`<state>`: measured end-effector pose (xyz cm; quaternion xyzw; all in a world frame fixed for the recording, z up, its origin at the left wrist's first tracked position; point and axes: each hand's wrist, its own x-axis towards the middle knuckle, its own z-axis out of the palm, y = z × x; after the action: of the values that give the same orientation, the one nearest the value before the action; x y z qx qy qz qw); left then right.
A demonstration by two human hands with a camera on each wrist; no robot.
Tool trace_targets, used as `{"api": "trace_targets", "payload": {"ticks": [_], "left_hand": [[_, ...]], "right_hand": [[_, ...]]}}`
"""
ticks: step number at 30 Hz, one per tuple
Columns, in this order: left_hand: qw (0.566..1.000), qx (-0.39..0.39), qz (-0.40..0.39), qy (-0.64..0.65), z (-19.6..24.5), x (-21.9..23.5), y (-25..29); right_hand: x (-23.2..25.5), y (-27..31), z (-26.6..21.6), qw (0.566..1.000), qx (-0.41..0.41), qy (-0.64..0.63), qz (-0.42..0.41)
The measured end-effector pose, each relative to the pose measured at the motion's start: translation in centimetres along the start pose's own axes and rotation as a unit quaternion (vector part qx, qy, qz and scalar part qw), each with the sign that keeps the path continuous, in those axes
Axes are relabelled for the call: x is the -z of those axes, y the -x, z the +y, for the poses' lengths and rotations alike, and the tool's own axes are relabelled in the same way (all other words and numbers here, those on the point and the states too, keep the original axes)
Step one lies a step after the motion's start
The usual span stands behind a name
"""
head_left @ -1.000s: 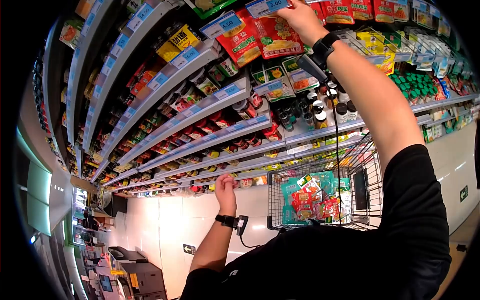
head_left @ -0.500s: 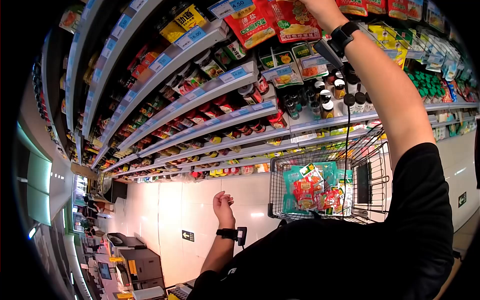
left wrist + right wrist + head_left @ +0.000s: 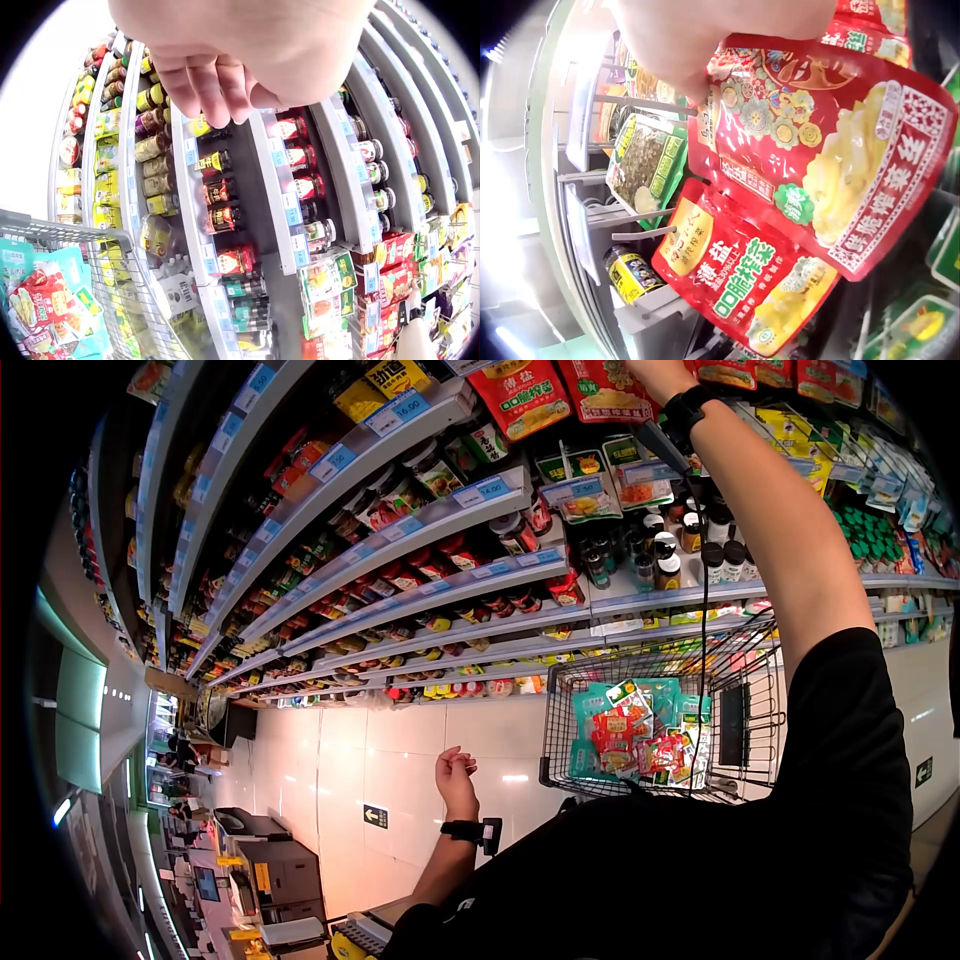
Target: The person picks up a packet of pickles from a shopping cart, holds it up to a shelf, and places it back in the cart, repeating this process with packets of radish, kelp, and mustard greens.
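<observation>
At the top edge of the head view, the right hand (image 3: 660,378) is at the upper part of a red packet (image 3: 608,392) on the hanging display. The right wrist view shows this hand (image 3: 727,34) gripping the top of the large red packet (image 3: 802,150), its fingertips mostly hidden. A second red packet (image 3: 746,274) hangs beside and partly behind it. Low over the floor, the left hand (image 3: 458,780) holds nothing, its fingers loosely curled; its fingers (image 3: 214,86) hang down in the left wrist view.
A wire shopping cart (image 3: 548,732) holds teal and red packets (image 3: 618,735) and stands close to the body. Long shelves (image 3: 400,535) of jars run off to the left. Spice bottles (image 3: 668,565) stand below the hooks. A cable (image 3: 704,600) hangs from the right wrist.
The head view has shifted, so the red packets and right hand sit farther up and right. The left hand appears lower, away from the shelf edge. The right hand stays at the packet.
</observation>
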<state>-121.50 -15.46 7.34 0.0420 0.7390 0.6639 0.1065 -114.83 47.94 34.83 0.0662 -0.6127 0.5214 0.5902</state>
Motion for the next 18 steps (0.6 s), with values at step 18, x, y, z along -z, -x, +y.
{"api": "trace_targets", "payload": {"ticks": [18], "left_hand": [[0.998,0.029,-0.056,0.030,-1.9,4.0,-1.1]], "right_hand": [[13.7,28.7,-10.5,0.899,-0.141,0.359,0.206]]}}
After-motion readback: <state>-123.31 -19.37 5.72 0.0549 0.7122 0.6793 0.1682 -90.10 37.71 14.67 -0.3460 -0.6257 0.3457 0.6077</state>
